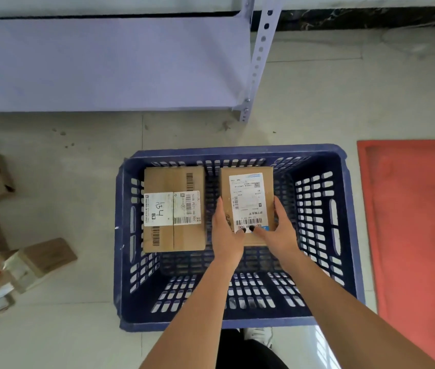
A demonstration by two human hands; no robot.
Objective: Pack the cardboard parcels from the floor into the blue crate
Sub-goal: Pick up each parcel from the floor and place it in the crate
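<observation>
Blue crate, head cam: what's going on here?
A person is packing brown cardboard parcels into the blue slotted plastic crate. Both hands, left hand and right hand, grip a labelled cardboard parcel inside the crate, beside a second labelled parcel marked A34. More cardboard parcels wait on the floor, left of the crate.

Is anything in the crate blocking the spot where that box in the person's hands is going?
Nothing visible. The held parcel goes down into bare crate floor. The parcel marked A34 lies to its left with a gap between them, and the right side is open.
</observation>
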